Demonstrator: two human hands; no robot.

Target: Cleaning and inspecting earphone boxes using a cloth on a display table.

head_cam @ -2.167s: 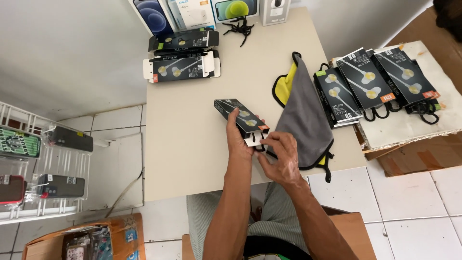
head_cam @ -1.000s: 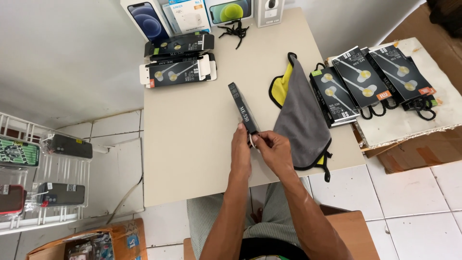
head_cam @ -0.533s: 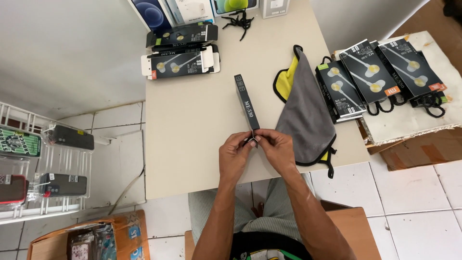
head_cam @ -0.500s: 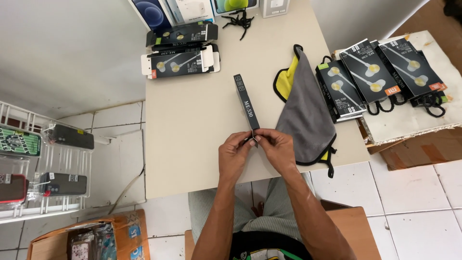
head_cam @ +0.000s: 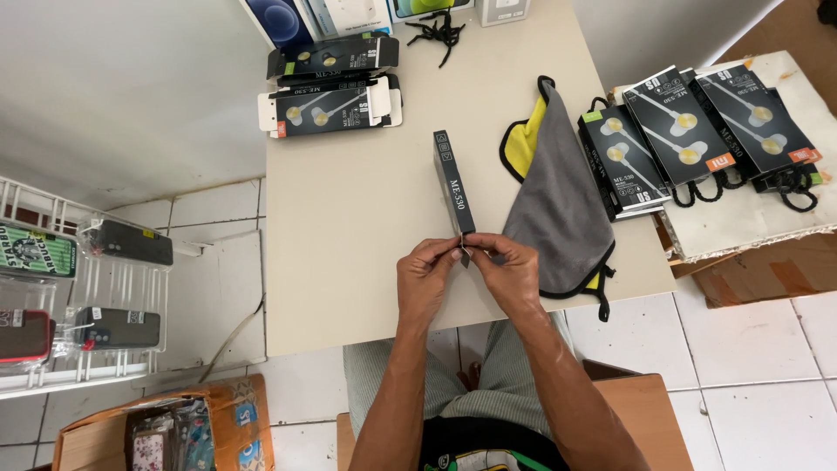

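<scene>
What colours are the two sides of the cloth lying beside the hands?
The cloth is grey on top, yellow underneath, black-edged; the head view shows it.

I count 2 hands, left and right, 1 slim black box between them, 1 grey-and-yellow cloth, 2 earphone packs at the far edge, 3 more on the right (possibly others stacked beneath), 1 beige table

Near edge of desk: my left hand and right hand meet here, fingers on the near end of the slim box.
Slim box: runs away from me along the desk's middle.
Right of box: folded cloth, just beside it.
Further right: earphone packs on a side surface.
Far left corner: two more packs.
Left, on the floor: wire rack.
</scene>
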